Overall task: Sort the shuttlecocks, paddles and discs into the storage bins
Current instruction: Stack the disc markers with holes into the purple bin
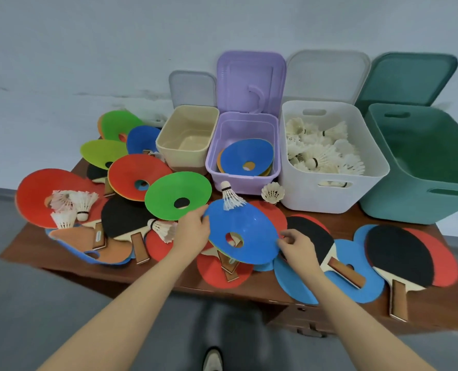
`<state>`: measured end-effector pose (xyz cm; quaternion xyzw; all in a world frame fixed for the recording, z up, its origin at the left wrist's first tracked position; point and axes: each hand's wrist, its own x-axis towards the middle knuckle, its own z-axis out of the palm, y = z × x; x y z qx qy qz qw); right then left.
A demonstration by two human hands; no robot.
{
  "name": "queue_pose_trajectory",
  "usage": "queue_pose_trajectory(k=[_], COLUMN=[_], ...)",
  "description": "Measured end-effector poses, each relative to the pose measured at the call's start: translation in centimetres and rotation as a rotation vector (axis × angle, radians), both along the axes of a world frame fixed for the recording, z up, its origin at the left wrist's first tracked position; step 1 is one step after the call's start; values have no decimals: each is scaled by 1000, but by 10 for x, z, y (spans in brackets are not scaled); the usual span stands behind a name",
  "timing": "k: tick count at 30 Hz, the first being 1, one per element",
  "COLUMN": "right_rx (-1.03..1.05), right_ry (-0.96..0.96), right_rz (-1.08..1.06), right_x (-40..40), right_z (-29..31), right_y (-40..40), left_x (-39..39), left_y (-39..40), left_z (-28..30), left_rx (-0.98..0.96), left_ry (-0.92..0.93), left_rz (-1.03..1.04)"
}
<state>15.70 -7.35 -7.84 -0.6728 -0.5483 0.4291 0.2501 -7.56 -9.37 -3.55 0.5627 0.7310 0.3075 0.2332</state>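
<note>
While both hands [193,231] [296,246] pinch the blue disc's [242,231] rims, the shuttlecock [230,196] perched on it could roll off if tilted.

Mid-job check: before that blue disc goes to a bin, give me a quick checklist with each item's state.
1. Left hand holds the blue plastic disc at its rim: ok.
2. Right hand pinches the opposite rim: ok.
3. Disc free of loose items: not ok, a white feather shuttlecock rests on it.
4. Purple lidded bin open, already holding discs: ok.
5. Disc clear of the pile beneath: cannot tell.
</note>
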Motion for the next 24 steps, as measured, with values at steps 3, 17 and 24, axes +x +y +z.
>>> queue_pose_trajectory(k=[3,17,24], right_rx=[46,357,435], right_ry=[8,156,254], right_rz=[110,180,142], right_x=[-1,-55,-97], right_z=[-1,38,44], right_y=[0,62,88], left_x=[-2,-25,-58], left_y=[-4,24,45], left_z=[1,23,24], left_rx=[10,158,159], left_ry=[22,-80,-192], left_rz=[53,15,-66])
